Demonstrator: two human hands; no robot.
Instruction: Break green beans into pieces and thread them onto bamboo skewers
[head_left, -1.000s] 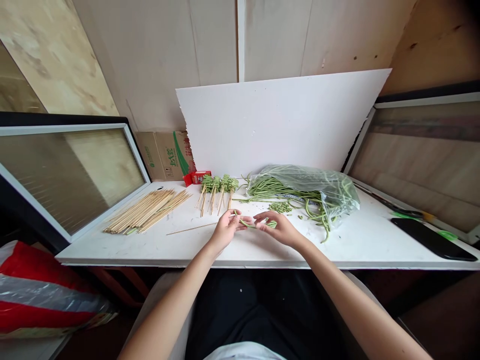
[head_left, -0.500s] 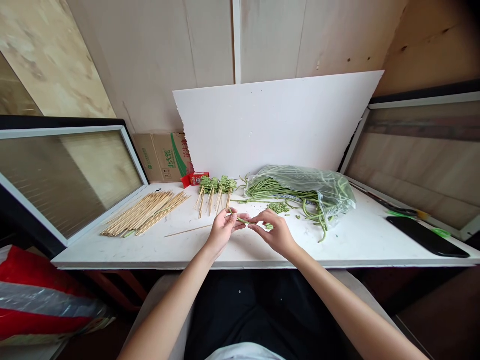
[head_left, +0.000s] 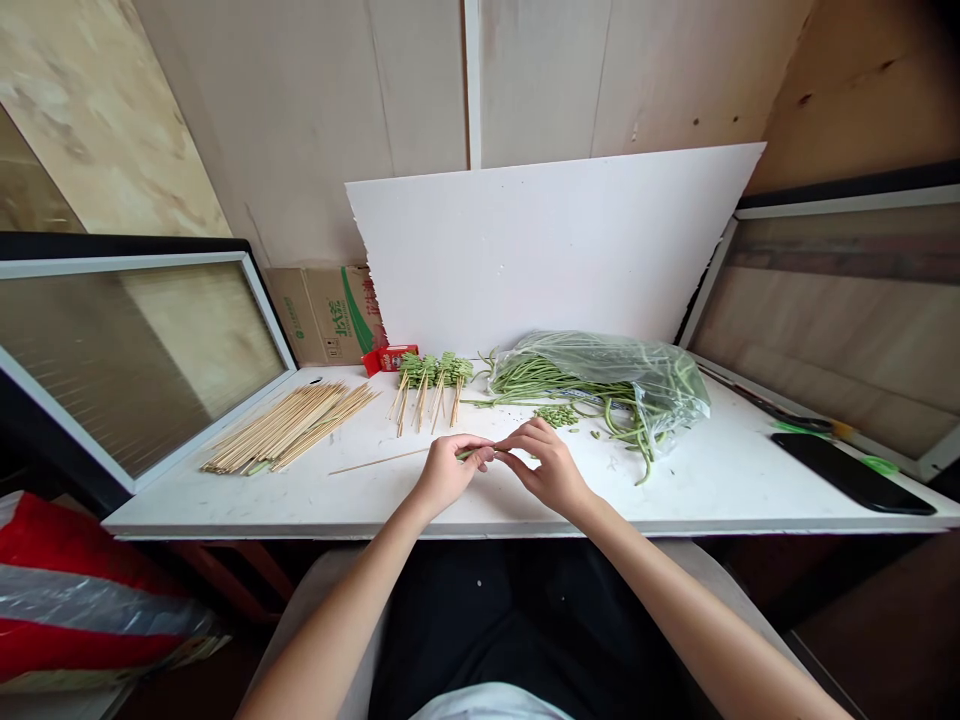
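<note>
My left hand (head_left: 444, 478) is closed around a green long bean (head_left: 465, 455), only a short bit of which shows between the fingers. Against it, my right hand (head_left: 551, 468) pinches at the bean's end with thumb and fingertips, and the fingers of both hands meet. A single bamboo skewer (head_left: 379, 461) lies on the white table (head_left: 300, 505), its right end hidden behind my left hand. Just beyond my right hand is a small heap of cut bean pieces (head_left: 556, 415). Whole long beans (head_left: 555, 375) spill from a clear plastic bag (head_left: 679, 385).
Loose bamboo skewers (head_left: 281, 430) are piled at left. Several skewers threaded with bean pieces (head_left: 435, 370) lie in bunches near a red box (head_left: 397, 357). A black phone (head_left: 851, 473) rests at right. A white board (head_left: 555, 250) leans behind; a cardboard box (head_left: 322, 315) stands beside it.
My left hand has turned over and closed its fingers around the bean, which was stretched between both hands. My right hand keeps its pinch almost in place.
</note>
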